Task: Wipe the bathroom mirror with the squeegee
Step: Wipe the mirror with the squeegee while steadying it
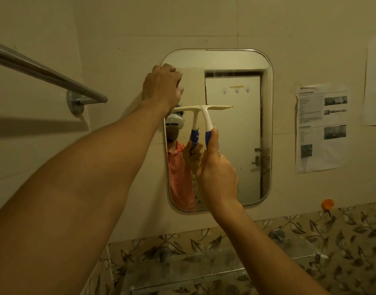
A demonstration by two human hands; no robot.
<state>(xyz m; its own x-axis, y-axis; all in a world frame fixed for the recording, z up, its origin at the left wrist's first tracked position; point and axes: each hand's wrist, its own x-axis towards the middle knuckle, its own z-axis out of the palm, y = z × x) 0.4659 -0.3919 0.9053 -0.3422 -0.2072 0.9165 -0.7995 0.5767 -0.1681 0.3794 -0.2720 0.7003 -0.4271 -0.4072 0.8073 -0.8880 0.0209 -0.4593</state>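
A rounded rectangular mirror (pixel 236 145) hangs on the cream tiled wall. My right hand (pixel 218 173) grips the blue-and-white handle of a white squeegee (pixel 206 109), its blade lying level against the glass at mid height. My left hand (pixel 161 86) curls over the mirror's upper left edge, fingers bent around the rim. The glass reflects a white door, the squeegee and a person in an orange shirt.
A metal towel rail (pixel 44 73) juts from the wall at the left. Printed paper sheets (pixel 322 128) are stuck to the wall right of the mirror. A clear glass shelf (pixel 204 265) sits below, before leaf-patterned tiles. An orange hook (pixel 327 204) is at the lower right.
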